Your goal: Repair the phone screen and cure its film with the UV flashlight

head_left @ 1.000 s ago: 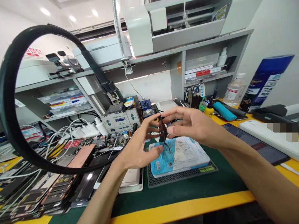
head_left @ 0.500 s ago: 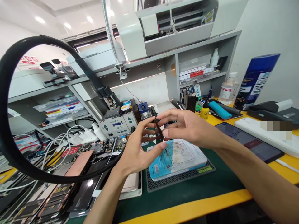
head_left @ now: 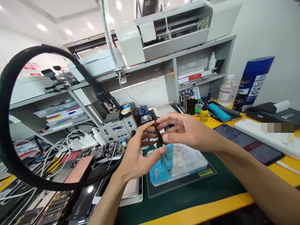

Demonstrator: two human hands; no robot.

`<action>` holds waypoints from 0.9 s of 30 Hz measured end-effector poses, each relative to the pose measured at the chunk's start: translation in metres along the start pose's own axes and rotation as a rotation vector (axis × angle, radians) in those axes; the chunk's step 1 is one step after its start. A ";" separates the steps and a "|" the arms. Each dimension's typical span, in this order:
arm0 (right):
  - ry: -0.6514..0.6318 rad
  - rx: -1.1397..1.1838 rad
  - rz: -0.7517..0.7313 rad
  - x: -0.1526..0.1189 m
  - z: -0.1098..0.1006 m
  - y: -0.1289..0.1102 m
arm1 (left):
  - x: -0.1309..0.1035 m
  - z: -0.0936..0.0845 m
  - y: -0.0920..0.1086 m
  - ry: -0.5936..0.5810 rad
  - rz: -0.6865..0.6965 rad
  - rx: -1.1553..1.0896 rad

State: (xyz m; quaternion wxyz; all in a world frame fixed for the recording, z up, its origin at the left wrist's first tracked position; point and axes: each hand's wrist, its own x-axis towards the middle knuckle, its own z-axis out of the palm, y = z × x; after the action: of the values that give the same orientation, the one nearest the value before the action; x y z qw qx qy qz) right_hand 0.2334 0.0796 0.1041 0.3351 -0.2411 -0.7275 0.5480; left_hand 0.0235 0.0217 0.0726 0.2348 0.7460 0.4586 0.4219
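Observation:
A thin, dark flat piece point(head_left: 158, 134) is held up nearly edge-on between my hands, over a blue-and-white box point(head_left: 182, 159). My left hand point(head_left: 138, 153) has its fingertips at the piece's upper end, with the thumb stretched below, close to its lower end. From the other side, my right hand point(head_left: 187, 131) grips it, thumb against its face and fingers curled behind. What kind of part it is cannot be made out. Beneath the box lies a black perforated mat point(head_left: 181, 184).
Phones and phone parts point(head_left: 53, 203) are heaped at left, under a thick black hose loop point(head_left: 4, 125). A soldering station point(head_left: 117, 129) stands behind. At right are a large phone point(head_left: 248, 143), a small yellow bottle point(head_left: 204, 115) and a blue can point(head_left: 254, 84).
The dark piece has turned slightly, and its visible face now looks browner. Both hands keep nearly the same pose around it. The whole view has shifted a little.

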 end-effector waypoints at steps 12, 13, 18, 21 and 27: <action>0.013 -0.019 -0.014 0.000 0.000 0.000 | 0.002 0.001 -0.003 -0.006 0.016 -0.045; 0.017 -0.020 -0.015 0.000 0.000 0.000 | 0.002 0.001 -0.003 -0.006 0.018 -0.049; 0.015 -0.019 -0.059 0.001 -0.001 0.001 | 0.002 0.000 -0.005 -0.013 0.025 -0.066; -0.014 -0.028 -0.063 0.000 -0.002 0.002 | 0.003 0.000 -0.005 -0.011 0.026 -0.068; -0.019 -0.077 -0.102 0.001 -0.003 0.002 | 0.002 -0.003 -0.008 -0.016 0.016 -0.074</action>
State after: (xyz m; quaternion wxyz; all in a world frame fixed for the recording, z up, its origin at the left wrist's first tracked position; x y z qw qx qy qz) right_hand 0.2353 0.0827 0.1028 0.3462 -0.2111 -0.7626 0.5040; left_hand 0.0178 0.0268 0.0690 0.2627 0.7438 0.4347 0.4345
